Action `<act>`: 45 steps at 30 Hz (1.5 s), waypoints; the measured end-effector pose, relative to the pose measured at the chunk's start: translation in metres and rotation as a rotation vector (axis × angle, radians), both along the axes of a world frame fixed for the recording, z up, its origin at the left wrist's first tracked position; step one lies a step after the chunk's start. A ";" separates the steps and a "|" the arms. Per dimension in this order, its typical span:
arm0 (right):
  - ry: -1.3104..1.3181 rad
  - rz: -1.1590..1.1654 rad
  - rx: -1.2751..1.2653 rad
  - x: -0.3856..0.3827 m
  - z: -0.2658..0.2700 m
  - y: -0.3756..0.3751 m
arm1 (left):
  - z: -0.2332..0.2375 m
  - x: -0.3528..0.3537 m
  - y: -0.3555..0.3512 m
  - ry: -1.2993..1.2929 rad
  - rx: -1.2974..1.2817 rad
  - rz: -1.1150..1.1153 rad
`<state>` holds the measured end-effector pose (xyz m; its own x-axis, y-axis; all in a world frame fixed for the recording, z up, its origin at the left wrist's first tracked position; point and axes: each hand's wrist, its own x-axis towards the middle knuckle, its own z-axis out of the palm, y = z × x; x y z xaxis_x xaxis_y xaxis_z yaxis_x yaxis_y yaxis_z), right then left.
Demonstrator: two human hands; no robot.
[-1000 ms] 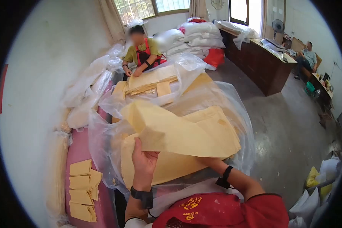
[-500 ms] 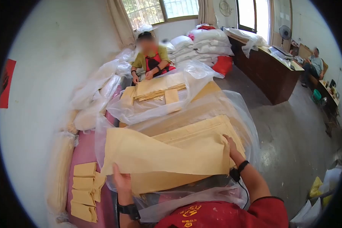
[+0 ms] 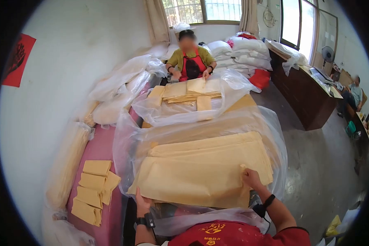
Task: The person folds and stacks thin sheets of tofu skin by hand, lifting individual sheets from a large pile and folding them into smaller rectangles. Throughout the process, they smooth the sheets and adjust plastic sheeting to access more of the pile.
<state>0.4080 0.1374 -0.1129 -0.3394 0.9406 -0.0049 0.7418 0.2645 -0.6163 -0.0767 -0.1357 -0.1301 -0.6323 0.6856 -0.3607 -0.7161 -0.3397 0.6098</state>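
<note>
A large, thin yellowish sheet (image 3: 192, 182) lies nearly flat over a stack of similar sheets (image 3: 250, 143) on clear plastic. At its lower left corner, my left hand (image 3: 142, 202) grips the edge, thumb up. My right hand (image 3: 251, 178) is closed on the sheet's right part, where a small bit of it bunches up at the fingertips. Folded yellowish pieces (image 3: 90, 197) lie on the pink surface to the left.
Across the table, a person in a red apron (image 3: 192, 61) handles smaller sheets (image 3: 184, 91) on plastic. Wrapped bundles (image 3: 67, 164) line the left wall. White sacks (image 3: 250, 55) and a dark counter (image 3: 303, 96) stand behind. Another person (image 3: 354, 94) sits far right.
The sheet, raised and twisted before, now lies flatter over the stack. Both my hands have moved lower in the view with it. The co-worker's hands have moved apart, and the view has shifted.
</note>
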 end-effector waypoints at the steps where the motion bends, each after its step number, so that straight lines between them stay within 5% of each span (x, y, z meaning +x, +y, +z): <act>1: 0.000 0.009 0.003 -0.007 -0.006 0.012 | -0.005 -0.005 -0.002 0.000 0.003 0.009; 3: 0.223 -0.055 0.298 -0.028 -0.015 0.045 | -0.024 -0.020 -0.004 0.238 -0.084 -0.040; 7: 0.225 -0.159 0.190 -0.038 -0.004 0.075 | -0.059 -0.032 -0.012 0.571 -0.312 0.189; 10: 0.030 -0.150 -0.016 -0.046 0.028 0.055 | -0.057 -0.020 -0.018 0.476 -0.214 0.268; 12: -0.170 -0.044 0.488 -0.057 0.029 0.028 | -0.037 -0.011 -0.024 0.355 -0.093 0.200; 18: -0.077 0.694 0.635 -0.154 0.018 -0.097 | 0.036 -0.005 0.017 0.153 0.091 0.174; 23: -0.130 0.778 0.549 -0.192 0.001 -0.107 | 0.096 0.018 0.061 0.280 0.126 0.078; 25: -0.189 0.833 0.464 -0.194 0.001 -0.093 | 0.103 0.046 0.072 0.548 -0.239 -0.254; 26: -0.102 0.860 0.309 -0.198 -0.003 -0.080 | 0.074 0.046 0.075 1.031 -0.352 -0.468; 27: -0.018 0.883 0.184 -0.205 -0.007 -0.061 | 0.091 0.082 0.084 1.313 -0.184 -0.519; 28: 0.175 0.740 0.068 -0.202 -0.031 -0.042 | 0.110 0.130 0.106 1.599 0.011 -0.546; 30: 0.359 0.602 -0.019 -0.159 -0.062 -0.025 | 0.069 0.178 0.133 1.859 0.070 -0.636; 32: 1.008 0.068 -0.168 -0.100 -0.071 -0.011 | 0.056 0.206 0.135 2.012 0.025 -0.669; 33: 0.251 -0.251 -0.091 -0.073 -0.059 0.013 | 0.055 0.216 0.126 2.123 -0.072 -0.779; 35: 0.161 -0.165 0.278 -0.042 -0.011 -0.018 | 0.051 0.226 0.118 2.206 -0.176 -0.903; 38: 0.179 -0.260 0.171 -0.023 -0.019 -0.012 | 0.038 0.205 0.105 2.203 -0.156 -0.949; 40: 0.159 -0.256 0.191 -0.031 -0.007 -0.007 | 0.032 0.178 0.104 2.168 -0.279 -0.518; 42: -0.178 -0.232 0.185 -0.045 0.020 -0.013 | 0.010 0.141 0.103 2.125 -0.618 -0.184; 43: -0.168 -0.234 0.192 -0.049 0.014 -0.009 | 0.011 0.127 0.099 2.134 -0.614 -0.173; 45: -0.209 -0.234 0.210 -0.060 0.006 0.002 | 0.017 0.105 0.098 1.763 -0.833 -0.422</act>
<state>0.3479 0.1394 -0.1067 -0.1277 0.9805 0.1497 0.9012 0.1777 -0.3952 0.0282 -0.0381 -0.1128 -0.4558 0.8827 0.1147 0.7972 0.3476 0.4936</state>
